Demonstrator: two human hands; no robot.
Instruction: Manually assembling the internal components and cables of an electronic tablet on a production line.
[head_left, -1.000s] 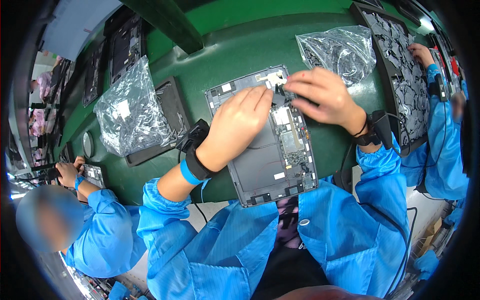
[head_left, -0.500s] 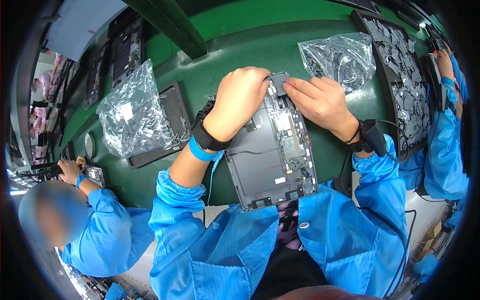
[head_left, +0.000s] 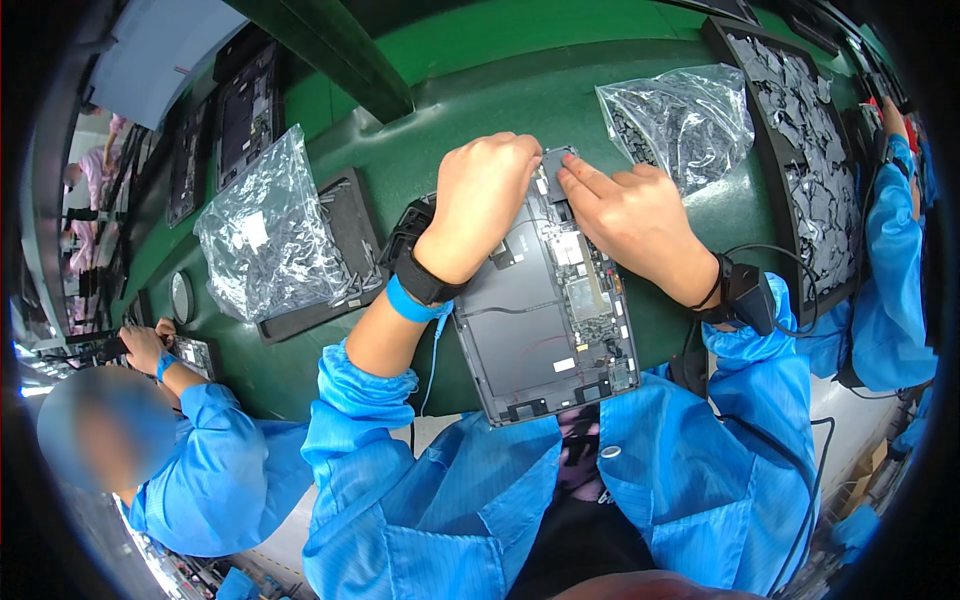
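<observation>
An opened dark grey tablet housing (head_left: 510,350), with a long circuit board (head_left: 582,290) along its right half, lies tilted in front of me. My left hand (head_left: 485,205) is curled over its far edge, the fingertips closed there and partly hidden. My right hand (head_left: 635,215) reaches in from the right. Its index and middle fingers stretch onto a flat dark grey piece (head_left: 557,170) at the far right corner; the thumb is hidden below the hand. Black bands circle both wrists, and a blue strap (head_left: 412,302) with a cord sits on the left one.
Left on the green table (head_left: 440,110), a clear bag (head_left: 265,235) overlaps a black tray (head_left: 350,220) of small strips. Another clear bag (head_left: 680,125) lies far right, beside a long tray of grey pieces (head_left: 800,150). A green post (head_left: 335,60) stands behind. Co-workers sit on both sides.
My right hand has shifted slightly left and nearer, its index finger now straighter on the dark grey piece. My left forearm has moved a little to the right; the left hand stays at the far edge.
</observation>
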